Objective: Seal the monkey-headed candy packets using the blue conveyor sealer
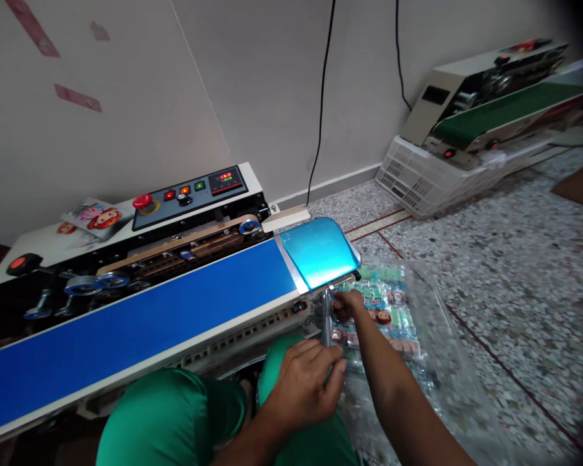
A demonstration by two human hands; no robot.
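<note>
— What was the biggest thing around you?

— The speckled floor I sat on. It ran out beyond my right hand and under everything else. Next came the sealing machine with its blue belt, stretching away to the left of my left hand. Its glossy blue end flap was just above both hands.

— And further off?

— A second machine with a green belt, far beyond my right hand by the wall, resting on a white crate.

— What were the hands on?

— A crumpled clear bag spread over the floor under and to the right of my right hand. Small cartoon packets lay inside it. My right hand reached forward with its fingers bent down, touching the nearest packets. I cannot tell whether it gripped one.

— The left?

— Nearer my green-clad knee, with the fingers curled and drawn together at the bag's near edge. Whether they pinched the film, I cannot tell. A thin metal rod stood upright between the two hands, just beside the machine's end.
</note>
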